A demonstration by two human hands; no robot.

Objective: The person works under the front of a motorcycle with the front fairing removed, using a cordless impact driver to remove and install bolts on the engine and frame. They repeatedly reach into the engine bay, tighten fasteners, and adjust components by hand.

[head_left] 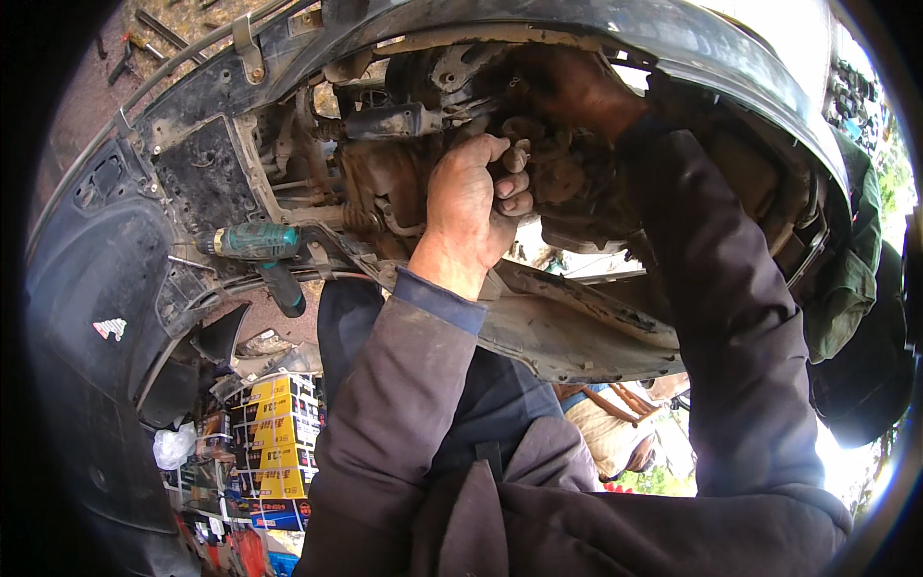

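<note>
Nearly the whole upper view is taken up by the dark car body [82,288], and inside its open hollow the grimy engine parts [560,178] are packed close around both hands. Should anything give way suddenly there, knuckles could be scraped, since little room is left for a slip. The right sleeve [716,269] is reached in past the panel's rim, and cloth or skin could be snagged on that edge if the arm were pulled back fast. By the left hand [466,197], with fingers curled into a loose fist and the thumb laid along the top, a small part could be dropped into the gaps below if the grasp were eased. The green and black drill [258,242] is perched on the framework, its handle hung downward; it could be knocked off by a bump from the left forearm.

The outer ends of the body are cut off by the dark round border. The right hand [577,91] is sunk in shadow, its fingers hidden, so how far it is closed, and on what, cannot be told. Whether anything is gripped in the left fist cannot be told either, as its palm is turned out of sight.
</note>
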